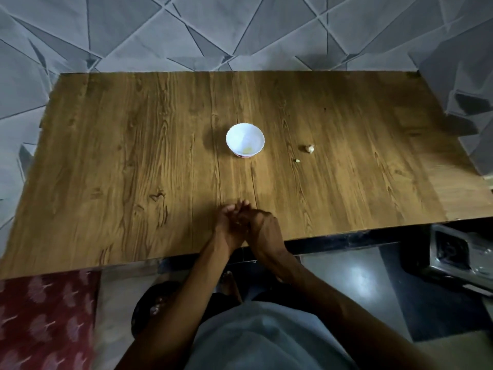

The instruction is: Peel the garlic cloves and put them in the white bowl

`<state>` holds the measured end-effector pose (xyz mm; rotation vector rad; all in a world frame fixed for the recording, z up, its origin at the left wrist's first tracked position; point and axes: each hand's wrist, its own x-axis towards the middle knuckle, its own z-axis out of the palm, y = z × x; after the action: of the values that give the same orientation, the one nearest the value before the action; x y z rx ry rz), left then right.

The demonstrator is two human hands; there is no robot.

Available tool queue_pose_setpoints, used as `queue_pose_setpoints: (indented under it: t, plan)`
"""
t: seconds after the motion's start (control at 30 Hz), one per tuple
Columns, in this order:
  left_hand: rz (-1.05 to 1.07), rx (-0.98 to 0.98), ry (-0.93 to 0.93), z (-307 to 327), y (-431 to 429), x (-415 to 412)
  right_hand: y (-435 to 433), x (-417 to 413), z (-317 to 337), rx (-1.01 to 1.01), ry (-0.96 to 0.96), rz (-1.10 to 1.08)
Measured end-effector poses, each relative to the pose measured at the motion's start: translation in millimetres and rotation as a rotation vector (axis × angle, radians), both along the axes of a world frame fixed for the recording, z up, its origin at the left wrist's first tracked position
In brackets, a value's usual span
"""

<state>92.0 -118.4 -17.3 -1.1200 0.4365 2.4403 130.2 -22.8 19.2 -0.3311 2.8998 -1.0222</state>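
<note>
The white bowl (245, 135) stands in the middle of the wooden table (133, 156), with a pale yellowish peeled clove (248, 150) at its bottom. An unpeeled garlic clove (310, 148) lies to the right of the bowl, and a small scrap of peel (297, 161) lies just in front of it. My left hand (226, 222) and my right hand (264, 222) are pressed together over the table's front edge, well in front of the bowl. Their fingers curl round a small pale garlic clove (241, 224), which is mostly hidden between them.
A grey wall with angular lines runs behind the table and juts in at the right. Below the table's front edge are a red patterned cloth (45, 316) at the left, a shiny metal object (453, 252) at the right, and a dark floor.
</note>
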Motion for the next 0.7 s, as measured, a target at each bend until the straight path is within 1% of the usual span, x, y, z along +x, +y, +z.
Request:
queue_pose_setpoints:
  t: [0.07,0.13,0.23,0.27,0.33,0.4,0.47,0.6,0.7]
  plan:
    - [-0.002,0.043,0.009,1,3,0,-1,5,0,0.067,0.092,-0.013]
    - [0.008,0.027,-0.005,3,5,-1,3,6,4,0.021,0.145,-0.081]
    - [0.068,0.001,-0.051,1,6,-1,29,-2,2,-0.173,0.050,-0.223]
    - [0.093,0.003,-0.052,2,6,0,43,-8,-3,-0.201,-0.003,-0.260]
    - [0.123,-0.011,-0.036,1,5,0,72,-17,-18,-0.160,-0.086,-0.270]
    - [0.140,-0.033,-0.021,3,0,-2,92,-22,-29,-0.100,-0.133,-0.227]
    - [0.168,-0.050,-0.021,4,-4,-4,101,-26,-38,-0.069,-0.149,-0.138]
    - [0.221,-0.101,-0.055,4,-4,0,101,-33,-52,0.048,-0.066,0.095]
    - [0.258,-0.122,-0.078,4,0,6,99,-40,-62,0.161,0.038,0.192]
